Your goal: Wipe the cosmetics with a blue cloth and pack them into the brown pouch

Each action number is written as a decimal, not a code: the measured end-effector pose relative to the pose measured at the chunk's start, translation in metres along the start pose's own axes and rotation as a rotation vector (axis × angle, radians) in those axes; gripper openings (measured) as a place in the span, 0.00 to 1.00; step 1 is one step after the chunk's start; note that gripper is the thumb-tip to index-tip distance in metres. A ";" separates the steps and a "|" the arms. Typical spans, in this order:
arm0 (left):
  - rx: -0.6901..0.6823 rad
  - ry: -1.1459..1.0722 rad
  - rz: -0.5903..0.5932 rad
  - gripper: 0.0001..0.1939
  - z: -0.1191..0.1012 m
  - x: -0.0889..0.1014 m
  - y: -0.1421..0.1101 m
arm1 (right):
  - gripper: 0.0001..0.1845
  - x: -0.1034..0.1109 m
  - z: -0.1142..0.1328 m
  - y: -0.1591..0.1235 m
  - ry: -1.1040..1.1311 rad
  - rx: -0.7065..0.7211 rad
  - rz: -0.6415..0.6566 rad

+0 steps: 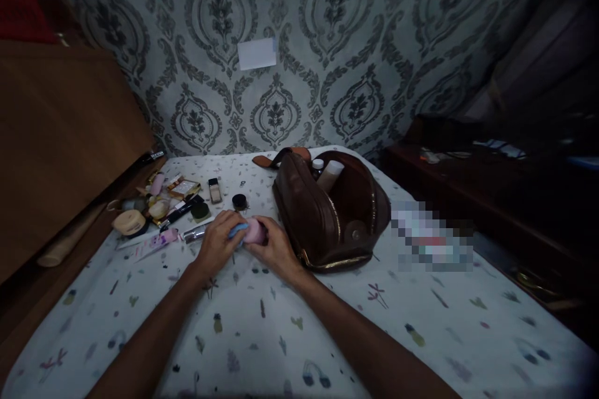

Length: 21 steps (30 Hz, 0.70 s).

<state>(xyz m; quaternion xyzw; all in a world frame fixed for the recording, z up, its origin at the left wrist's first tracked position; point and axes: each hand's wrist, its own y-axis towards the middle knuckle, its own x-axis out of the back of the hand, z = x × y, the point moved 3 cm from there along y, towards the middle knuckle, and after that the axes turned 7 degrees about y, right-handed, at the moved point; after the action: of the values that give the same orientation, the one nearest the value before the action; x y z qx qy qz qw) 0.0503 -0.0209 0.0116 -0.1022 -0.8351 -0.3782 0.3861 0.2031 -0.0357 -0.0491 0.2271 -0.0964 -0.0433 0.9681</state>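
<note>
My right hand is closed around a small rounded pink container, just left of the brown bag. My left hand has its fingers curled on a small light-blue piece, pressed against the pink container; whether it is a cloth or a cap I cannot make out. Beside my left hand lies a silver tube. A round black-lidded jar sits just beyond my hands. The brown leather toiletry bag gapes unzipped, with a pale tube and a white-capped bottle inside.
Several cosmetics lie at the left, among them a foundation bottle, a pink-and-white tube and a beige jar. A wooden panel borders the left side. A blurred-out item lies right of the bag. Patterned wallpaper stands behind.
</note>
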 end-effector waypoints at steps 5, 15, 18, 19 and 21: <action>0.084 0.021 0.004 0.08 0.010 0.001 0.000 | 0.30 0.002 -0.001 0.001 0.022 -0.028 -0.032; -0.044 0.038 -0.023 0.08 -0.011 -0.007 -0.005 | 0.26 0.006 0.014 0.000 -0.114 0.017 -0.031; -0.130 0.089 -0.049 0.09 -0.017 -0.008 -0.007 | 0.25 0.005 0.015 -0.001 -0.082 0.002 -0.030; -0.146 0.101 -0.053 0.09 -0.018 -0.007 -0.007 | 0.25 0.005 0.014 0.000 -0.049 -0.019 -0.036; -0.156 0.104 -0.056 0.08 -0.017 -0.006 -0.006 | 0.25 0.004 0.010 0.000 0.047 -0.077 -0.047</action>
<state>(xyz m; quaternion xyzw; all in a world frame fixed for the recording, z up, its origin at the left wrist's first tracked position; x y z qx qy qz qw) 0.0614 -0.0363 0.0108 -0.0888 -0.7845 -0.4577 0.4089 0.2049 -0.0402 -0.0394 0.1926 -0.0666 -0.0643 0.9769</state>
